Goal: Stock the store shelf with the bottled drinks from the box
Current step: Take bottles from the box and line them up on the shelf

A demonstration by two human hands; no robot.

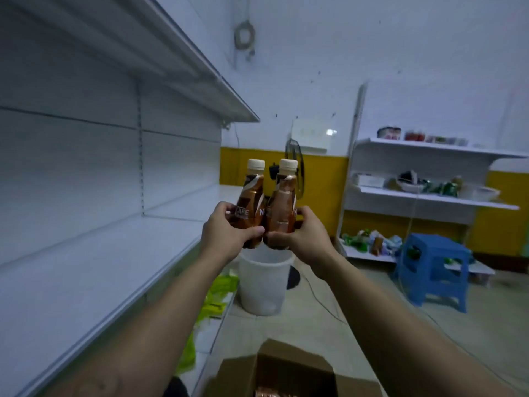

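White walls (pixel 400 53) above a yellow lower band (pixel 320 184); pale tiled floor (pixel 329 316). At right, a white wall rack (pixel 435 196) with mixed clutter, beside a blue plastic stool (pixel 432 267). At centre, a translucent white bucket (pixel 263 282), with a coiled cable (pixel 244 35) hung high.
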